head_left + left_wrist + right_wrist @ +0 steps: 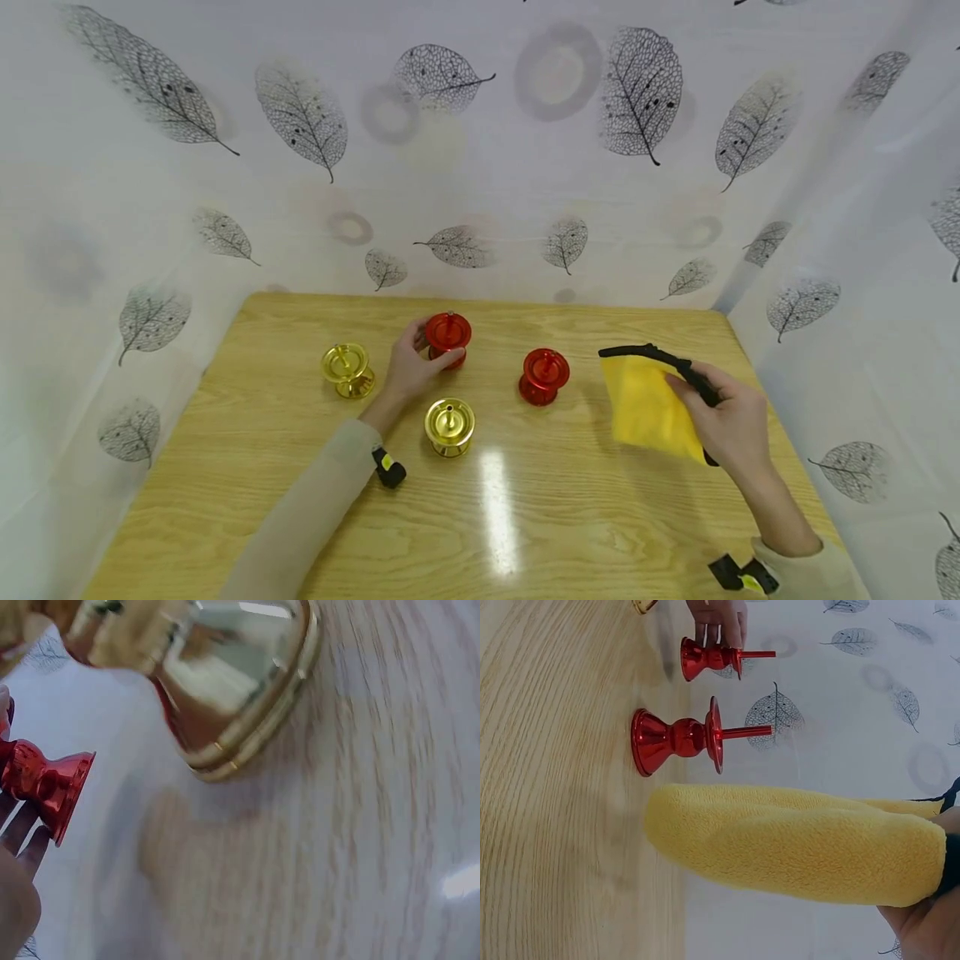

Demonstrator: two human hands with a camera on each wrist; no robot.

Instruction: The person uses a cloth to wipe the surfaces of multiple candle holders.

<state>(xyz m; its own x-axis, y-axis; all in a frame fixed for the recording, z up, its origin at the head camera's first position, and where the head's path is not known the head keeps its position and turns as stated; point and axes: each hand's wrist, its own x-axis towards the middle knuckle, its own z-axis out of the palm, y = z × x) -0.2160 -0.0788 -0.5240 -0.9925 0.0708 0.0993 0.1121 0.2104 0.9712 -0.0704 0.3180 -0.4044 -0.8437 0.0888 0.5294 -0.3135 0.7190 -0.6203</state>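
Observation:
My left hand [408,367] grips a red metal candle holder [447,332] by its waist, near the table's back edge. In the left wrist view its flared base [66,791] shows beyond the fingers. My right hand [731,417] pinches a yellow cloth [645,400] by its black edging, and the cloth hangs at the right of the table. In the right wrist view the fluffy folded cloth [802,844] fills the middle, close to a second red candle holder [654,742], which stands upright between my hands.
A gold candle holder [450,427] stands in front of my left hand, close to the forearm. Another gold candle holder [348,367] is left of that hand. The wooden table [600,533] is bordered at the back and sides by a leaf-printed white curtain [495,183].

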